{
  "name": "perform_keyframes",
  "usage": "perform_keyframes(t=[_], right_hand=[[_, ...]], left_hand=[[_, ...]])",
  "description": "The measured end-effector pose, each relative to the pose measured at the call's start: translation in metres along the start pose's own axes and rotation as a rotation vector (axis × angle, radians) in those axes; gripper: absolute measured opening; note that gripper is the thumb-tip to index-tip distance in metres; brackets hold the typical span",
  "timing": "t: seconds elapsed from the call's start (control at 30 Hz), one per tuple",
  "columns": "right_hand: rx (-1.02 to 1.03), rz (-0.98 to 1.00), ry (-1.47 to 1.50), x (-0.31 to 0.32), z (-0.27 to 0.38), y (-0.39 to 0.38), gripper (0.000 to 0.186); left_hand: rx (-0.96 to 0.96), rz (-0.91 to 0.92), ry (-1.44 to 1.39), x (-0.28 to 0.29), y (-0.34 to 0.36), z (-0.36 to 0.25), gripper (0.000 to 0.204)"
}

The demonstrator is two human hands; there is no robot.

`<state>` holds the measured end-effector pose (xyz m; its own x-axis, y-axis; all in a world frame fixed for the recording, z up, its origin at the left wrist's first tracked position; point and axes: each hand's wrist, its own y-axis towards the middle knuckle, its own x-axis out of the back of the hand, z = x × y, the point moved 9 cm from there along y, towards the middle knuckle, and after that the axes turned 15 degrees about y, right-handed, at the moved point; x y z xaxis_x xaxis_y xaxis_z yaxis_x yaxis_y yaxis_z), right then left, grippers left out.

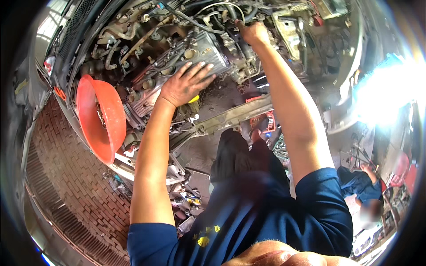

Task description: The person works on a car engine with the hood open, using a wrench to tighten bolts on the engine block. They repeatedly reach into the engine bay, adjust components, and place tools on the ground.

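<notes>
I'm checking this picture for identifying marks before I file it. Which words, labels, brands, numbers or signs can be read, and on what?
None can be read clearly.
Dark blue shirt: a yellow emblem with small marks above it; no legible lettering.
Silver ribbed engine cover by the left hand: no readable lettering.
Orange-red bowl: no lettering visible.
Small items on the floor: too small or blurred.
</notes>
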<state>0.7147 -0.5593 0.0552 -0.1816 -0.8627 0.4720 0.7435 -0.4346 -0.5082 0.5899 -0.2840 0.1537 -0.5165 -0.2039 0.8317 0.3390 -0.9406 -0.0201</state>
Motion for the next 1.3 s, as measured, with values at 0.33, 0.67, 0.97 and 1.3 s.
perform_keyframes(t=[0.33, 0.67, 0.97, 1.3], right_hand=[[-0.105, 0.033, 0.189, 0.025, -0.104, -0.144, 0.052], [0.068, -0.03, -0.431, 0.045, -0.11, -0.222, 0.036], [-0.009, 0.014, -0.294, 0.016, -0.091, -0.245, 0.044], [0.173, 0.089, -0.143, 0.01, -0.074, -0.213, 0.046]], left_hand=[[0.447, -0.425, -0.771, 0.116, 0.029, -0.035, 0.038], [0.459, -0.421, -1.275, 0.228, 0.067, -0.119, 0.03], [0.4, -0.427, -1.317, 0.25, 0.023, -0.111, 0.013], [0.368, -0.298, -1.523, 0.224, 0.008, -0.088, 0.024]])
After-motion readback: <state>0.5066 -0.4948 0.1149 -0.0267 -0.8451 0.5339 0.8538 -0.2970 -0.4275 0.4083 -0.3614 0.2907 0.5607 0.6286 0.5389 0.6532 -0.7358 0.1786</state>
